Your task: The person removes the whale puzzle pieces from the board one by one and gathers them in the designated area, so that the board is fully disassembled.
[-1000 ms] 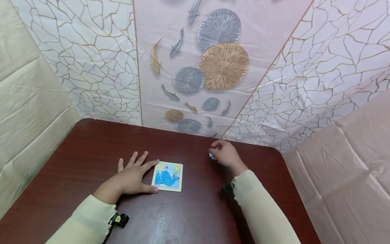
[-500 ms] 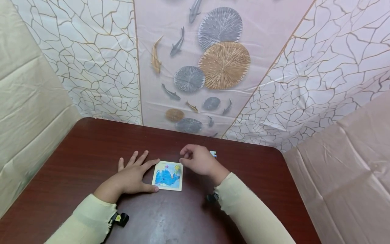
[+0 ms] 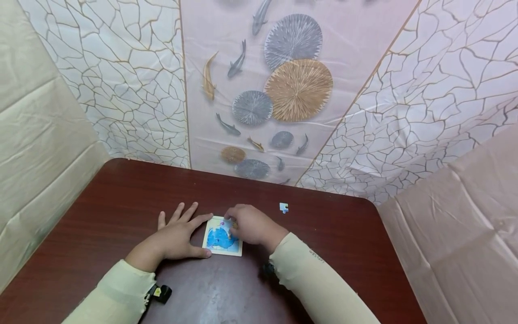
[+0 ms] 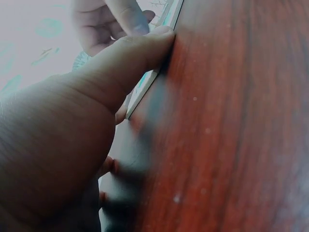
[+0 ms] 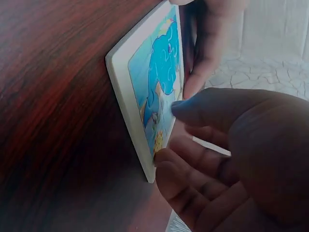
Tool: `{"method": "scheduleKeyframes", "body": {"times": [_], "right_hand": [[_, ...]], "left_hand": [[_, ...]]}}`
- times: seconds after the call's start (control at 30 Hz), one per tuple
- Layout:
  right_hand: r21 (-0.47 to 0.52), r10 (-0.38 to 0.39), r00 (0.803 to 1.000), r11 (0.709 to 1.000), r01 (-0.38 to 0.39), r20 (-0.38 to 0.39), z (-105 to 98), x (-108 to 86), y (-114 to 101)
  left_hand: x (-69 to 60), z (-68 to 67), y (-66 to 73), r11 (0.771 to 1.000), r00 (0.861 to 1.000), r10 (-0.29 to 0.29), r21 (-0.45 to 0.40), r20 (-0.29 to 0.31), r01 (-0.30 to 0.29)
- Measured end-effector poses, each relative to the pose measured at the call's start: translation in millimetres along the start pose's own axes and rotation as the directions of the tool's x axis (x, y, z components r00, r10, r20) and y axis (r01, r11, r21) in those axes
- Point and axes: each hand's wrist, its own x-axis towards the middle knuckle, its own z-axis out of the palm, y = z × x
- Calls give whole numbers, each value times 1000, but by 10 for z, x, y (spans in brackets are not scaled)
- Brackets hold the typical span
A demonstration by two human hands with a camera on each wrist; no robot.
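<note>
A square jigsaw puzzle (image 3: 221,238) with a pale frame and a blue whale picture lies flat on the brown table. My left hand (image 3: 171,240) rests beside it with fingers spread, the thumb and index finger touching its left corners. Over the puzzle's upper right part is my right hand (image 3: 252,227), fingers bent loosely. In the right wrist view, the right thumb (image 5: 188,112) and fingers stand apart close to the picture's surface, and no piece shows between them. A loose puzzle piece (image 3: 283,207), pale blue and white, lies on the table to the right, apart from both hands.
The dark red-brown table (image 3: 344,252) has rounded far corners. Behind it hangs a patterned cloth (image 3: 251,108) with fish and round leaf shapes. Beige cloth walls (image 3: 457,234) stand on both sides. A black wrist strap (image 3: 162,293) shows at the left sleeve.
My right hand has let go of the loose piece at the right and moved left onto the puzzle. The piece stays on the table. My left hand has kept its place.
</note>
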Motion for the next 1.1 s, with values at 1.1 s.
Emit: {"method": "scheduleKeyframes", "body": {"times": [1.1], "right_hand": [[-169,-2,994,985,21,111,-55,164,-107]], "left_hand": [[9,-2,-1,1000,1000,-8,4,10,8]]}}
